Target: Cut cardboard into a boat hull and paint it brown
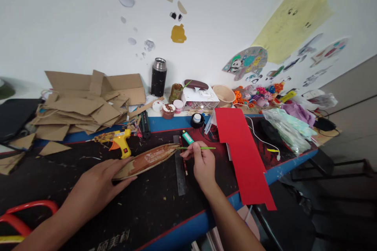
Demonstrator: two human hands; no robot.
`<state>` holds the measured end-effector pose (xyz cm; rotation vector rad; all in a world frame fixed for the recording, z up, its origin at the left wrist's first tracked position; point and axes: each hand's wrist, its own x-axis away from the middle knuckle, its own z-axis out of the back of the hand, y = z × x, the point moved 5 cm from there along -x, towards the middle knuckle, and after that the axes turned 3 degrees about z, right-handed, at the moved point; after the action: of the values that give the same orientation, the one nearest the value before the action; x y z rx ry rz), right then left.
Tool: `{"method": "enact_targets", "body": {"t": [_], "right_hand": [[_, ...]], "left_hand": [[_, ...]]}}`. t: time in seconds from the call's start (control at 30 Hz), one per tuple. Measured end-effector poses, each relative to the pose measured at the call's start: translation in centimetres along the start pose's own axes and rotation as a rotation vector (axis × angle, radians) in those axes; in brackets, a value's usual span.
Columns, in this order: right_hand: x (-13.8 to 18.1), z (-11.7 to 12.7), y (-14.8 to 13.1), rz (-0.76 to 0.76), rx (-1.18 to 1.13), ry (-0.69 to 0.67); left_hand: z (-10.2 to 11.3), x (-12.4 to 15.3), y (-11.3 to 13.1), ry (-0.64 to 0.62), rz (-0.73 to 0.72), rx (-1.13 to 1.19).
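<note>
Yellow glue gun (pixel 122 143) just beside cardboard boat (pixel 153 159), itself over the dark mat (pixel 153 219); slack hold could let the boat swivel; heavy pressure from the green stick (pixel 208 148) could crease the boat's right tip; left hand (pixel 96 182), back upward, pinches boat's left end; right hand (pixel 204 164), fingers bunched, grasps stick.

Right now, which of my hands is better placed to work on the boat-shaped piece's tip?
Probably your right hand: it grips a slim green tool, its end near the tip of the boat-shaped piece. Your left hand holds the opposite end, seemingly suited to steadying.
</note>
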<state>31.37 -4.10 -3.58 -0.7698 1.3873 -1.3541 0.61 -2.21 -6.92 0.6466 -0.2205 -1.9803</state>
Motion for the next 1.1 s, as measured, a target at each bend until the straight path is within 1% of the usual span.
{"method": "enact_targets", "body": {"t": [0.07,0.13,0.23,0.3,0.37,0.47,0.53,0.63,0.77,0.87,0.97,1.1], "right_hand": [[0.4,-1.0,-0.1,-0.012,-0.04,-0.021],[0.9,-2.4,-0.3,-0.008,-0.08,-0.076],[1.2,-3.7,-0.8,0.037,-0.085,-0.145],[1.0,-3.3,-0.8,0.057,-0.033,-0.145],[0.4,-2.0,-0.6,0.059,0.03,-0.114],[-0.2,0.6,-0.1,0.048,0.067,-0.001],[-0.1,1.6,0.1,0.032,0.052,0.04],[0.5,1.3,0.0,0.007,-0.028,0.009],[1.7,-1.2,-0.8,0.018,-0.085,-0.125],[2.1,-2.3,-1.1,0.043,-0.072,-0.184],[1.7,-1.7,-0.6,0.029,-0.026,-0.179],[0.7,0.9,0.3,-0.016,0.007,-0.053]], "left_hand": [[0.0,0.0,0.0,0.003,0.0,-0.002],[0.0,0.1,0.0,-0.001,0.004,-0.001],[0.0,0.0,0.0,-0.007,-0.003,-0.01],[0.1,0.0,0.1,0.001,-0.012,-0.021],[0.2,0.0,0.1,0.01,-0.018,-0.027],[0.2,0.1,0.2,0.0,-0.032,-0.024],[0.1,0.1,0.1,-0.014,-0.039,-0.025],[-0.1,0.2,-0.1,-0.014,-0.028,-0.032],[-0.1,0.1,-0.1,-0.038,-0.022,-0.052],[0.3,0.0,0.0,-0.053,-0.037,-0.072],[0.9,-0.3,0.0,-0.065,-0.046,-0.079],[1.5,-0.9,0.0,-0.099,-0.058,-0.109]]}}
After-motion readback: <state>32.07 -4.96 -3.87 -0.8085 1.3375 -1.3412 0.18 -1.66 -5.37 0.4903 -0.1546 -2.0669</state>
